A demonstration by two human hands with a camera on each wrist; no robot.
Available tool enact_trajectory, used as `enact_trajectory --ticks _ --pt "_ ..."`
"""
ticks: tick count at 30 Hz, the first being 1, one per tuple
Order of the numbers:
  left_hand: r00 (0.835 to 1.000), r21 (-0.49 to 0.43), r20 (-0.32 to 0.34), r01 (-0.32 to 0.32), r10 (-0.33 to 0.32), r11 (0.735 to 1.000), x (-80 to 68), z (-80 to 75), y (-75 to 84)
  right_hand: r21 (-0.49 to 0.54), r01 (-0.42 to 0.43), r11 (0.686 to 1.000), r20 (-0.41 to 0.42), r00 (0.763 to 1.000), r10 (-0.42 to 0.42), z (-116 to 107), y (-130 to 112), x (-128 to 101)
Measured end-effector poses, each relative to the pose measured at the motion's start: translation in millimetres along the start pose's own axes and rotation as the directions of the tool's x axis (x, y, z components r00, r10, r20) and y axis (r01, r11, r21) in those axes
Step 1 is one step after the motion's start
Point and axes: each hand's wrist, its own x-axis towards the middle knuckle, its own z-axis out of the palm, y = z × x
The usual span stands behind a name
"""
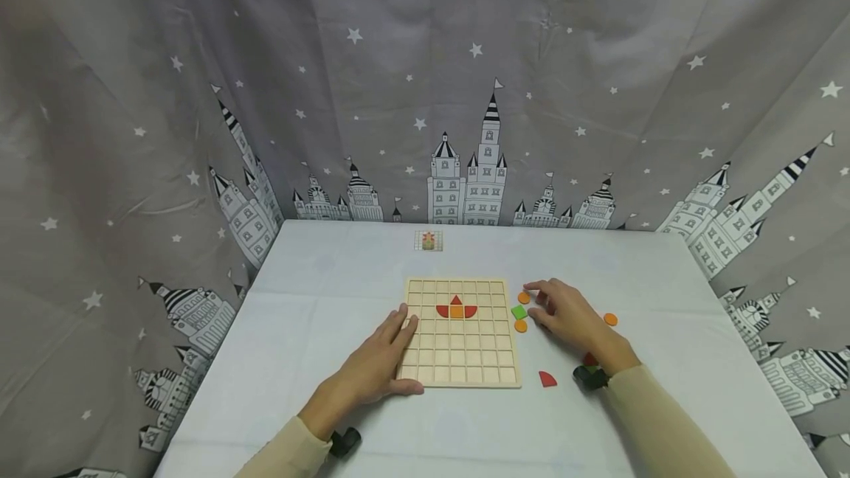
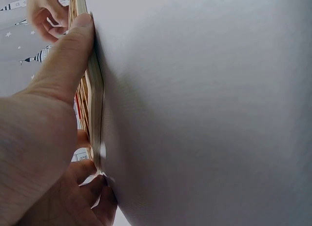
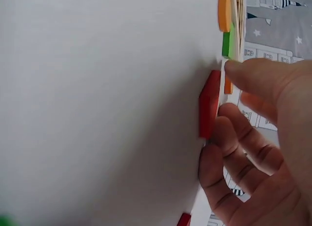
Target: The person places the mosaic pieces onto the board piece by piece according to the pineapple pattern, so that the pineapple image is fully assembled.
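Observation:
My left hand rests at the near left corner of a pale wooden grid board. Its thumb lies along the near edge and its fingers reach along the left side. On the board an orange square has a red triangle above it and a red quarter circle on either side. Right of the board my right hand hovers with fingers loosely bent, holding nothing visible. By its fingertips lie an orange disc and a green square, with another orange disc just nearer.
A small patterned picture card lies at the table's back. One more orange disc is right of my right hand. A loose red quarter circle lies near the board's near right corner. Another red piece shows partly beneath my right wrist.

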Motion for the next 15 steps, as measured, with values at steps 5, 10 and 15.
enact_trajectory --ticks 5,10,15 --pt "1.000 0.000 0.001 -0.001 0.001 1.000 0.4 0.8 0.0 -0.012 -0.048 0.999 0.020 0.999 0.048 1 -3 8" --pt "1.000 0.002 0.000 -0.004 0.004 1.000 0.9 1.5 -0.5 -0.017 -0.070 0.997 0.004 0.998 0.070 3 -3 12" --pt "1.000 0.005 -0.003 -0.001 0.001 1.000 1.1 2.3 -1.5 -0.006 -0.056 0.998 -0.022 0.998 0.056 5 -2 12"
